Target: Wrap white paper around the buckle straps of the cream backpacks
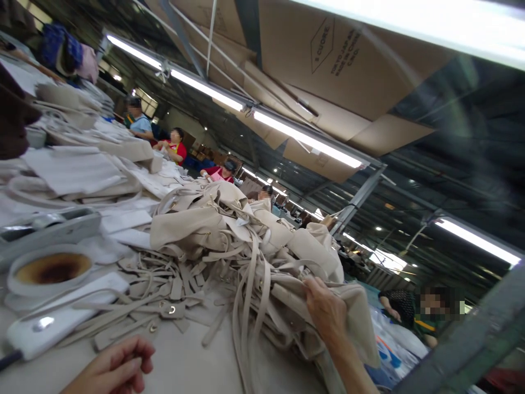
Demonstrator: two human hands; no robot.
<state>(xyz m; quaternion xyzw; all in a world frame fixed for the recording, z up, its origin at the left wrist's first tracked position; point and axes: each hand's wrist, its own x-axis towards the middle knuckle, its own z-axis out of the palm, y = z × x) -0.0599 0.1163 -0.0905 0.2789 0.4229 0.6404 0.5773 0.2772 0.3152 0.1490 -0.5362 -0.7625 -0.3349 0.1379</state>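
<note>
A large heap of beige bags (188, 224) with long straps lies across the table. My right hand (326, 309) reaches onto its right side, fingers closed on the edge of a beige bag (361, 317). Low in the view, my left hand (118, 366) hovers over the bare table (184, 366), its fingers loosely curled and nothing visible in them. Between the hands, long beige straps (246, 306) hang from the heap. Short beige strap pieces (164, 284), some with metal rings, are scattered just beyond my left hand.
At the left are a round dish with brown residue (53, 271), a white device with a cord (65, 312) and stacked white sheets (74, 169). A metal post (471, 334) slants at the right. Several people sit farther off.
</note>
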